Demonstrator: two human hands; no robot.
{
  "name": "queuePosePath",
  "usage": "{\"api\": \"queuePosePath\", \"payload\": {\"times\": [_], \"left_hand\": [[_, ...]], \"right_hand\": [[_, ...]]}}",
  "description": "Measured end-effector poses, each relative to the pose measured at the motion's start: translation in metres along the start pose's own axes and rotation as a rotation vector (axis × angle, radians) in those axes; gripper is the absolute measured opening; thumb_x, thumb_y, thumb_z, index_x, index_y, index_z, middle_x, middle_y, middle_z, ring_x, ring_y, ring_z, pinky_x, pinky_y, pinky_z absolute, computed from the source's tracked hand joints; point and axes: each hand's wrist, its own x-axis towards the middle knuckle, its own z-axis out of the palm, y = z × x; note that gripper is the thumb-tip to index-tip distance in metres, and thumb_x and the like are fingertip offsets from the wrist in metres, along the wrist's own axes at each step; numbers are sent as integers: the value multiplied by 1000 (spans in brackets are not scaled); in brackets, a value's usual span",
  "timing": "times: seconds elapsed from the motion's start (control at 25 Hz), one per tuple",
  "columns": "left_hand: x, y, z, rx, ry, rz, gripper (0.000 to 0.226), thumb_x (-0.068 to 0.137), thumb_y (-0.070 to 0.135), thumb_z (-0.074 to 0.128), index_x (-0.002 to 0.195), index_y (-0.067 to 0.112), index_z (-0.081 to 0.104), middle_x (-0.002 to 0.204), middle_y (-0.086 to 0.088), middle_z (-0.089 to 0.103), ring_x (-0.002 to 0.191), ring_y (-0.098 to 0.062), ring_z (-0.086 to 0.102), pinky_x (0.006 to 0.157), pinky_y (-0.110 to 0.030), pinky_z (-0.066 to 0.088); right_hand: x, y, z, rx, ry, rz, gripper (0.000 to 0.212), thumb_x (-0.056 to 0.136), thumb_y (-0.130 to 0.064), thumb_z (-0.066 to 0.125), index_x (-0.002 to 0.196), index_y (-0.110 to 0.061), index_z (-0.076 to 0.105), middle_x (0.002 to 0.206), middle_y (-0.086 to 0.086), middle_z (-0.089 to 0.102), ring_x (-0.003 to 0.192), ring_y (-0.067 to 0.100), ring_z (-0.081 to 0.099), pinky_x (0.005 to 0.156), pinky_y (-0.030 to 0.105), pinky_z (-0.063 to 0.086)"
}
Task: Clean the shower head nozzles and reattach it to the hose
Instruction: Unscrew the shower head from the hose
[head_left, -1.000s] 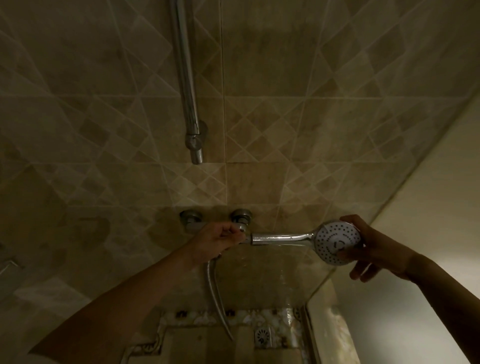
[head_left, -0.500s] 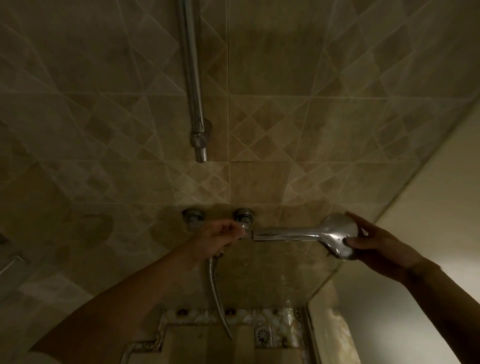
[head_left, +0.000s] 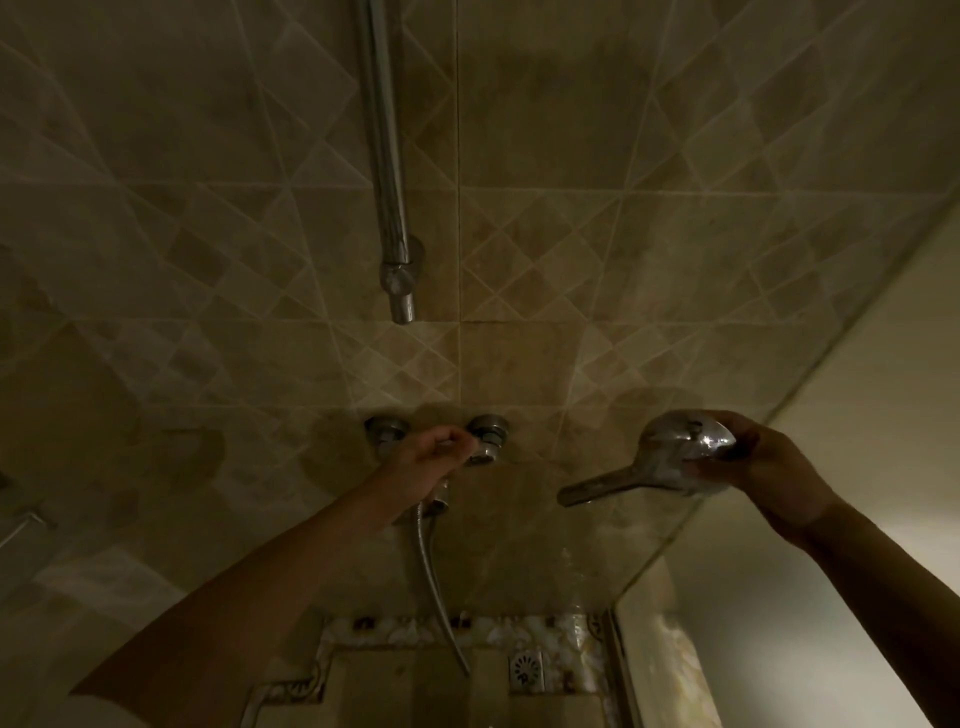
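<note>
dim tiled shower wall (head_left: 545, 156). shower head (head_left: 680, 452) at right of frame, off the hose (head_left: 431, 561), right hand (head_left: 763, 467) fingers clamped on it. left hand (head_left: 436, 454) pinched at hose end, centre. next, probably: line up handle, thread on.

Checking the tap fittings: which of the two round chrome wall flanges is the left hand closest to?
The right-hand chrome flange. The left hand's fingertips pinch the fitting just below it, while the left-hand flange sits clear behind the knuckles.

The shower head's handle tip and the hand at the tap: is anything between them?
Nothing: in the head view, only bare tiled wall shows between shower head and left hand.
</note>
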Motion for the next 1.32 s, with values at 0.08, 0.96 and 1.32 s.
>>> {"api": "queuePosePath", "payload": {"times": [0.08, 0.96, 1.32], "left_hand": [[4, 5, 5, 57, 59, 23, 8, 92, 21, 58, 93, 17, 65, 48, 17, 56, 41, 3, 46, 41, -8, 34], [35, 308, 8, 321, 54, 709, 6, 99, 10, 43, 94, 8, 45, 70, -6, 55, 60, -16, 54, 62, -25, 47], [7, 461, -28, 491, 429, 930, 16, 83, 21, 72, 93, 17, 60, 79, 3, 60, 68, -9, 59, 57, -20, 49]], "right_hand": [[3, -8, 2, -88, 58, -34, 62, 58, 17, 76, 115, -6, 67, 102, 13, 74, 92, 23, 68, 73, 23, 57], [69, -215, 22, -454, 132, -347, 66, 66, -14, 86, 127, -27, 64, 121, -3, 65, 114, 16, 58, 98, 38, 49], [79, -359, 27, -553, 182, -535, 35, 79, -7, 74, 111, -20, 69, 91, -9, 68, 83, 4, 63, 67, 16, 46]]}}
